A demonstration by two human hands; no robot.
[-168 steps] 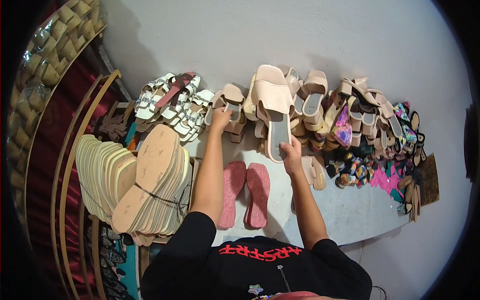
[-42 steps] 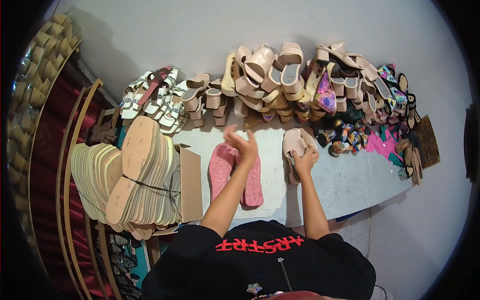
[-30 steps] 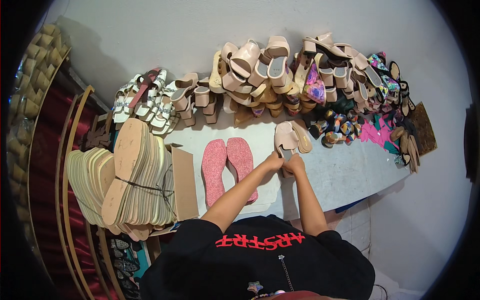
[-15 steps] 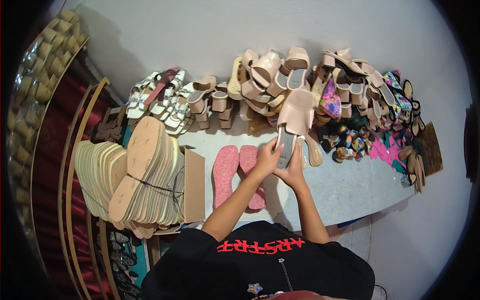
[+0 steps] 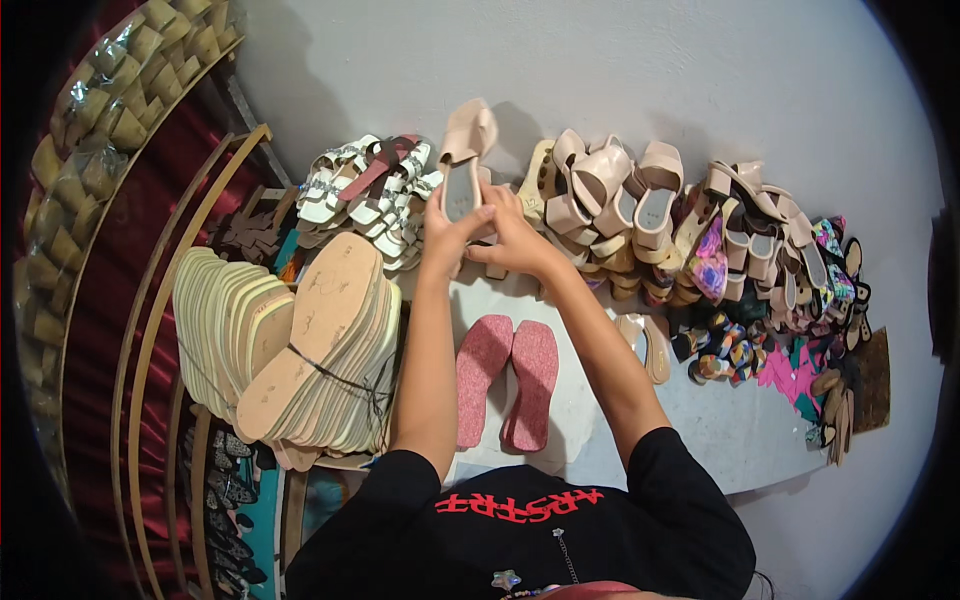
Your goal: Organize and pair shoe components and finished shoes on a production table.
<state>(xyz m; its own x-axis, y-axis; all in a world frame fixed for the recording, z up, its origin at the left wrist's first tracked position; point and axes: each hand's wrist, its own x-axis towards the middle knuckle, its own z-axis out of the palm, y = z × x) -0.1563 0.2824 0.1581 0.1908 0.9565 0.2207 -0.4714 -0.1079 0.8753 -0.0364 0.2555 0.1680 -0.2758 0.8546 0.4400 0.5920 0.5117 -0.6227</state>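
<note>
A beige slide sandal (image 5: 462, 145) with a broad upper strap and grey insole is held out toward the wall, its toe end away from me. My left hand (image 5: 446, 238) grips its near end from the left, fingers closed. From the right, my right hand (image 5: 512, 236) is closed on the same sandal, with some fingers hidden. Just below the hands, part of another beige shoe (image 5: 490, 258) shows, mostly covered. White sandals (image 5: 335, 195) with a dark reddish strap among them lie left of my hands. Two pink speckled soles (image 5: 483, 372) lie nearer me, between my forearms.
Beige heeled sandals (image 5: 605, 170) are heaped along the wall to the right. Multicoloured shoes (image 5: 722, 350) and pink pieces (image 5: 792, 370) lie farther right. A tied stack of tan insoles (image 5: 335, 300) stands at left, beside a wooden rail (image 5: 190, 270).
Both hands have carried the beige sandal leftward and farther out, from in front of the beige heap to beside the white sandals. The view has shifted, so the table's things appear more to the right.
</note>
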